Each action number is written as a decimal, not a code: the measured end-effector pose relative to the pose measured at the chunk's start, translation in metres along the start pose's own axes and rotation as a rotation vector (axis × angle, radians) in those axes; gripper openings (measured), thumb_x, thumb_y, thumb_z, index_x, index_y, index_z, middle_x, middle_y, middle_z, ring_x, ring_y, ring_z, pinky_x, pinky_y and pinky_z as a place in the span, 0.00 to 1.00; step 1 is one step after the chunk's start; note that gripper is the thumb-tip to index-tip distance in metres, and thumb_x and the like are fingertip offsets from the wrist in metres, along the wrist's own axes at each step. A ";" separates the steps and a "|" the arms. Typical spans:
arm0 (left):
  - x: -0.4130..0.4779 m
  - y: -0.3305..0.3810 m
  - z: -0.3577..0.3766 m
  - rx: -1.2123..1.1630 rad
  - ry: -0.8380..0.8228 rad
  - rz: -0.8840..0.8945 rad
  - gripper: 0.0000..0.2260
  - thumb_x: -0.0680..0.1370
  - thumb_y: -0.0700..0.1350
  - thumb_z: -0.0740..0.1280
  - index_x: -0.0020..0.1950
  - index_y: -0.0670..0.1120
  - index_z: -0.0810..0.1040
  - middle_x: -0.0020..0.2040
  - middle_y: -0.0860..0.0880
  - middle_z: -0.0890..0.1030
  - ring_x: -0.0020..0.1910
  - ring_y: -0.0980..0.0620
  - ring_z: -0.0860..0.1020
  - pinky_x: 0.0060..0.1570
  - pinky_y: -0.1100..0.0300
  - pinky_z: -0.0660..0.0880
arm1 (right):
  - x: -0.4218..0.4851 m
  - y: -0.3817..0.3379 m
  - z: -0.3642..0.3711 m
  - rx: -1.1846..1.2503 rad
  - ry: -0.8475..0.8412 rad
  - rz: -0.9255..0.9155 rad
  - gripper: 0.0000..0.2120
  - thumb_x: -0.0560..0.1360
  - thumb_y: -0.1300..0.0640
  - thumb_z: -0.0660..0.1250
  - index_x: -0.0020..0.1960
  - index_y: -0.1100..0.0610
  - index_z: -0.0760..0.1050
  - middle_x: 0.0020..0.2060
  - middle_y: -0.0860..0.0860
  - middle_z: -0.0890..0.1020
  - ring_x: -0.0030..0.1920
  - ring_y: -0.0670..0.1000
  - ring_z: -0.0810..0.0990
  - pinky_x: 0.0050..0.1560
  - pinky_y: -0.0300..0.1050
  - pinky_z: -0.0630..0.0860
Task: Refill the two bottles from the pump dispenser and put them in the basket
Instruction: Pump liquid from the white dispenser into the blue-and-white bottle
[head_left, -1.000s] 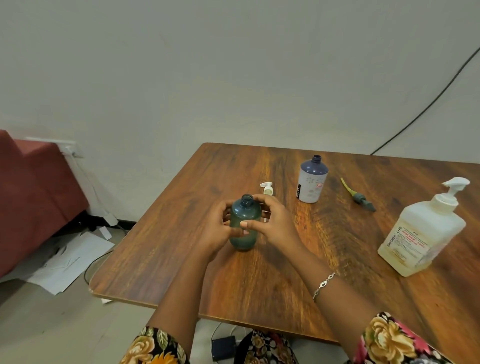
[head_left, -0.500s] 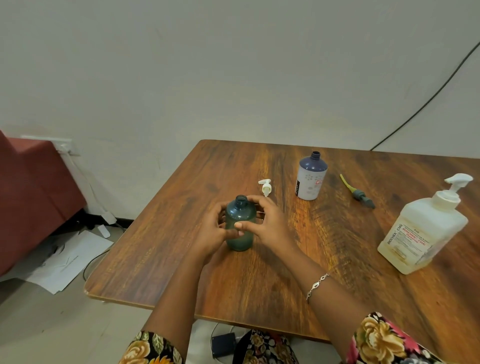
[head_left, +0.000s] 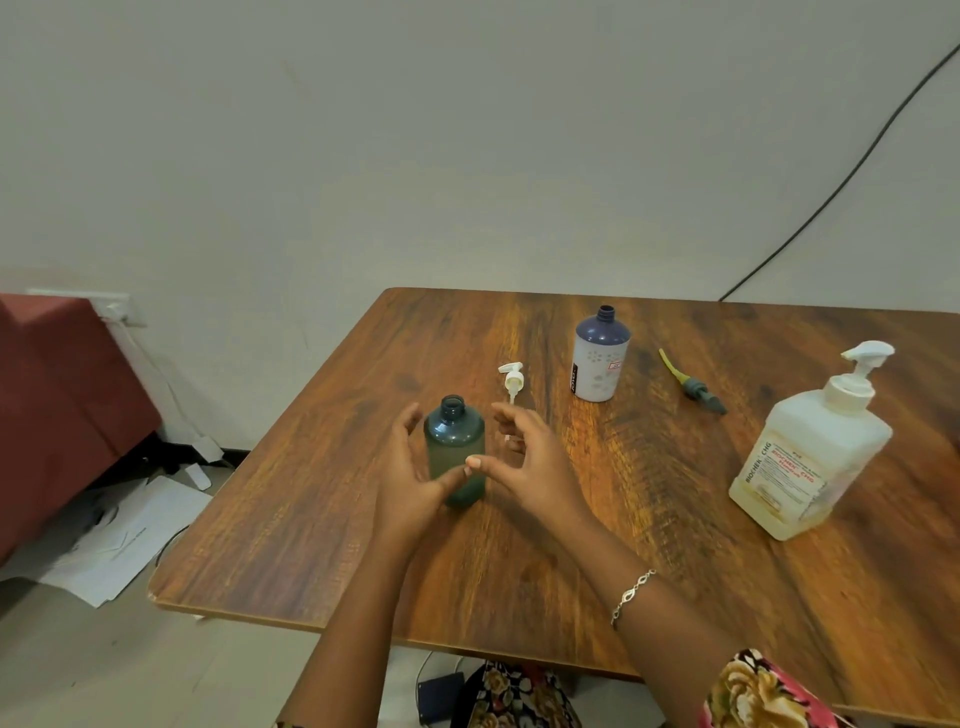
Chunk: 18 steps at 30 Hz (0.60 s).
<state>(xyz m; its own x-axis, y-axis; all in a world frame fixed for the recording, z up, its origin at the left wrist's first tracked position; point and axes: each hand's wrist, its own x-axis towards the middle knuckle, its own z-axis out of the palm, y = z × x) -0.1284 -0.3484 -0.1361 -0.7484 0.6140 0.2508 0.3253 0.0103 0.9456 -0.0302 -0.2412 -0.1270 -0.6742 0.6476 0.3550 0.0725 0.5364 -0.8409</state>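
Grip loosened: left hand (head_left: 410, 470), right hand (head_left: 532, 467) spread apart, teal bottle (head_left: 455, 439) upright between.

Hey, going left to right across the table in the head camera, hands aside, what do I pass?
Teal bottle → small white pump head → white bottle with blue shoulder → grey pump with yellow tube → large pump dispenser.

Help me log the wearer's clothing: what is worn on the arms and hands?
The left hand and right hand are bare, without gloves. A thin silver chain bracelet circles the right wrist. A floral-print sleeve with yellow and pink flowers covers the right upper arm.
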 end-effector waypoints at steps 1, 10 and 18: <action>-0.005 0.002 0.004 0.038 0.072 0.041 0.38 0.67 0.39 0.76 0.72 0.46 0.62 0.71 0.50 0.66 0.69 0.54 0.64 0.66 0.58 0.62 | -0.004 0.002 -0.005 0.007 0.008 0.004 0.30 0.67 0.57 0.75 0.67 0.56 0.69 0.59 0.49 0.73 0.58 0.45 0.72 0.59 0.36 0.70; -0.026 0.029 0.050 0.179 0.206 0.451 0.34 0.70 0.39 0.72 0.72 0.45 0.60 0.73 0.48 0.63 0.75 0.54 0.56 0.72 0.58 0.57 | -0.031 0.019 -0.052 -0.008 0.124 0.035 0.27 0.68 0.56 0.75 0.64 0.53 0.71 0.55 0.45 0.74 0.56 0.43 0.73 0.55 0.33 0.70; 0.001 0.049 0.107 0.175 -0.046 0.403 0.37 0.70 0.44 0.73 0.74 0.45 0.57 0.74 0.49 0.61 0.74 0.53 0.58 0.71 0.60 0.57 | -0.024 0.034 -0.107 -0.091 0.221 0.087 0.28 0.67 0.57 0.75 0.64 0.57 0.71 0.54 0.47 0.73 0.56 0.47 0.74 0.53 0.33 0.71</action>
<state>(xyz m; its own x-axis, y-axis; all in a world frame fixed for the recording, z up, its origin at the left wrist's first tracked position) -0.0514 -0.2630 -0.1119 -0.5169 0.6305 0.5791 0.6819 -0.1057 0.7238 0.0670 -0.1801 -0.1205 -0.4860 0.7906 0.3724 0.1960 0.5138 -0.8352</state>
